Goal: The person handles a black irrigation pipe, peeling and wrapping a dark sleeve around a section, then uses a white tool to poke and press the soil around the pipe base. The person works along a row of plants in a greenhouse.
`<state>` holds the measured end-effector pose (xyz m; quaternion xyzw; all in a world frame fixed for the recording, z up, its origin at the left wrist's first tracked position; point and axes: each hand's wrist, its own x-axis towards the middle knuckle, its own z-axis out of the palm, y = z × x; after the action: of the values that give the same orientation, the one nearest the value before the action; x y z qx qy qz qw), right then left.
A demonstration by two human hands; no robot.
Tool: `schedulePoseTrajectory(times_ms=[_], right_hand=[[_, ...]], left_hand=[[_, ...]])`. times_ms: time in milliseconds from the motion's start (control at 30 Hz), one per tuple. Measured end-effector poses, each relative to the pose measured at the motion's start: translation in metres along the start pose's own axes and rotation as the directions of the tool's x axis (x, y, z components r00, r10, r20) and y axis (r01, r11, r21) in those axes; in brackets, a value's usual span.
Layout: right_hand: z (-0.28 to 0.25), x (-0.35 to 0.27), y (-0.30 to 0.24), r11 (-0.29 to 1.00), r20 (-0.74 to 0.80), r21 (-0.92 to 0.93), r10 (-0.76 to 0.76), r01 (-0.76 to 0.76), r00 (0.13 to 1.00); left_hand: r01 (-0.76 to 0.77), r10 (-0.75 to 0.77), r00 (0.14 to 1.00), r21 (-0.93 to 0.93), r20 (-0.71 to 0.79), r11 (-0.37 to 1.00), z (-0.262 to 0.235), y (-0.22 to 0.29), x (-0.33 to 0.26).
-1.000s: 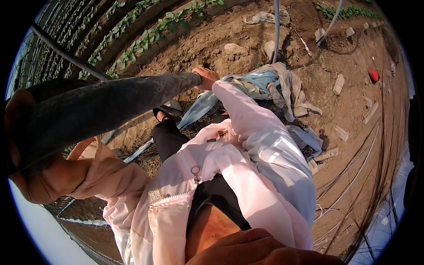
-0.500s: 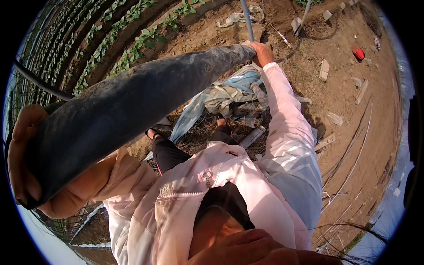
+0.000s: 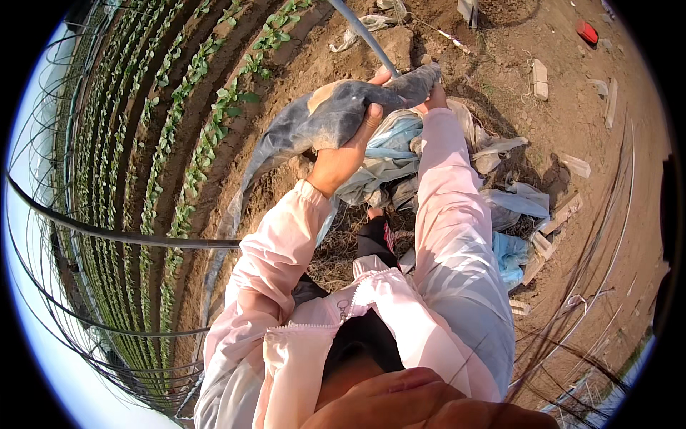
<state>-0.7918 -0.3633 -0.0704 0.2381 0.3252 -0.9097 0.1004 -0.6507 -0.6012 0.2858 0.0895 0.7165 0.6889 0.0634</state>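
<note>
Brown soil (image 3: 600,179) as ground, curving rows of green leafy plants (image 3: 193,136) at left. Long dark grey plastic tube (image 3: 325,118), limp and crumpled, tan patch on top, is held up in front of the person, above the ground, loose length hanging down to the left. Left hand (image 3: 346,157) grasps tube near its far end, thumb on near side; right hand (image 3: 434,99), partly hidden, grips the end itself. Crumpled blue-and-beige plastic sheeting (image 3: 389,161) lies on ground below. Pinkish marks on black trouser leg (image 3: 373,239), too small to read. Small red object (image 3: 587,32) upper right.
</note>
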Motion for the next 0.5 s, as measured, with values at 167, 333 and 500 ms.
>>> schedulePoseTrajectory(times_ms=[167, 333, 500], right_hand=[[0.039, -0.094, 0.067, 0.760, 0.249, 0.599, 0.123, -0.252, 0.961], [0.013, -0.100, 0.052, 0.844, 0.086, 0.500, 0.175, -0.194, 0.981], [0.123, -0.146, -0.030, 0.863, 0.135, 0.494, 0.040, -0.102, 0.990]], left_hand=[[0.052, -0.054, 0.998, -0.048, -0.034, 0.997, 0.030, -0.087, 0.009], [0.150, -0.163, 0.980, 0.114, 0.114, 0.982, 0.044, -0.074, 0.001], [-0.079, 0.072, 0.996, -0.200, -0.043, 0.977, 0.018, -0.019, -0.028]])
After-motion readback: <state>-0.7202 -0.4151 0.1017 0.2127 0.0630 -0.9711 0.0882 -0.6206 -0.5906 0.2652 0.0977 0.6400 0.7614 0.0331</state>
